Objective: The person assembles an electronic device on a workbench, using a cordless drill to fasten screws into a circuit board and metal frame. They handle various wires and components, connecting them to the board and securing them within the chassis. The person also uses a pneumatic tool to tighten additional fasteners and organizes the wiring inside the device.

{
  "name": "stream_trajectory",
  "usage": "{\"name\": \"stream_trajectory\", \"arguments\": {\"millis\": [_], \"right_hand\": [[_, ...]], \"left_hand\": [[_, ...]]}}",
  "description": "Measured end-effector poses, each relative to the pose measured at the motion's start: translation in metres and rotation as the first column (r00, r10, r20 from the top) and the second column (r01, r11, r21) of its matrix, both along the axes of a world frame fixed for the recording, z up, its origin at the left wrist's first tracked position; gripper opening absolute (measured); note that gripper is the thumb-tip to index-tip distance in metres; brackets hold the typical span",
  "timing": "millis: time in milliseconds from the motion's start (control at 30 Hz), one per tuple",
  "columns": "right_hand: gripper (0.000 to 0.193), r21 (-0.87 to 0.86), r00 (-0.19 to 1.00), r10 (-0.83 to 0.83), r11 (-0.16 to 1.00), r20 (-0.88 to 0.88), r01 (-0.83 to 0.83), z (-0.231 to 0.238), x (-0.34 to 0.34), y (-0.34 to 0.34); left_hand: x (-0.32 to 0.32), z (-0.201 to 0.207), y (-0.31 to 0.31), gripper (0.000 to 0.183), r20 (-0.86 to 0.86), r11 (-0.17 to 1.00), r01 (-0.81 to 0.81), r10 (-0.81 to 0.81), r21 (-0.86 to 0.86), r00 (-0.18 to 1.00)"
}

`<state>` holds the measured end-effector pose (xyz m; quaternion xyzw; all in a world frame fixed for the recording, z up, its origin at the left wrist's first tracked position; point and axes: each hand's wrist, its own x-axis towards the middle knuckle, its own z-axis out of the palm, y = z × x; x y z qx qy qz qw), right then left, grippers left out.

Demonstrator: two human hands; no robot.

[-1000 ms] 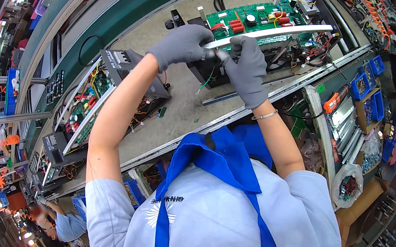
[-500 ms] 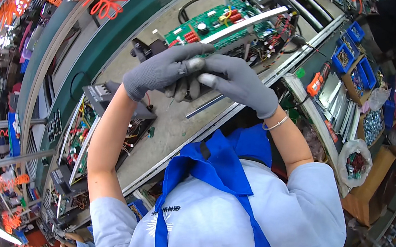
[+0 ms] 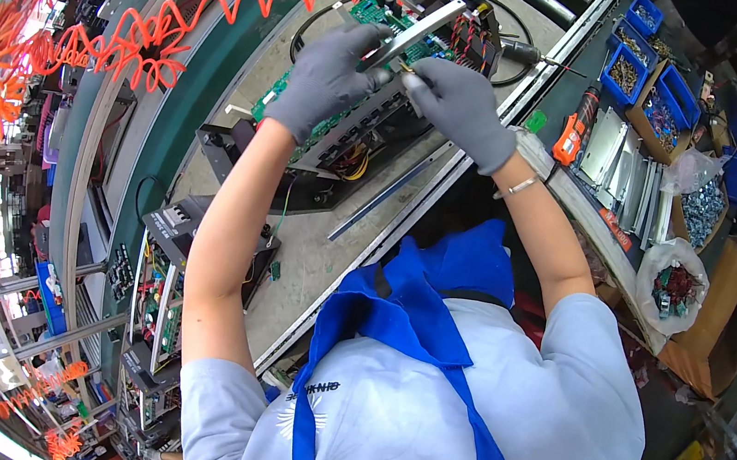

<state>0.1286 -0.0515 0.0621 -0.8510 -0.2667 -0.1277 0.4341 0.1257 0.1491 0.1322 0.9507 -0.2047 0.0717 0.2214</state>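
Both my hands wear grey gloves. My left hand (image 3: 328, 80) is closed around the near end of a silver metal bar (image 3: 428, 28), which crosses a green circuit board (image 3: 369, 12) in a black-framed electronic unit (image 3: 367, 137). Beside it, my right hand (image 3: 461, 110) pinches a small yellowish piece at its fingertips, close to the bar; its kind is too small to make out. Red and black wires (image 3: 469, 43) show at the unit's far right. My hands hide part of the board.
A coiled orange air hose (image 3: 220, 10) stretches across the far left. To the right lie a power screwdriver (image 3: 577, 127), metal strips (image 3: 615, 160), blue bins of screws (image 3: 625, 73) and a plastic bag of small parts (image 3: 673, 289). Another electronic unit (image 3: 174, 223) stands at left.
My hands, earlier touching each other in front of the unit, have parted and moved farther out to the bar. The right fingertips now pinch a small piece.
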Motion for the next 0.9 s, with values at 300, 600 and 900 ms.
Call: {"name": "stream_trajectory", "arguments": {"millis": [300, 600, 900], "right_hand": [[0.026, 0.023, 0.995, 0.036, 0.999, 0.092, -0.039, -0.018, 0.023, 0.015], [0.029, 0.022, 0.99, 0.078, 0.997, -0.115, -0.076, 0.0, 0.024, 0.019], [0.032, 0.274, 0.731, 0.282, 0.952, -0.622, -0.134, 0.008, 0.043, 0.011]], "left_hand": [[0.007, -0.025, -0.006, 0.048, -0.17, 0.983, -0.104, 0.078, -0.15, 0.982], [0.004, -0.031, -0.004, 0.044, -0.108, 0.965, -0.097, 0.072, -0.245, 0.992], [0.005, -0.035, -0.003, 0.046, -0.056, 0.968, -0.07, 0.058, -0.239, 0.997]]}}
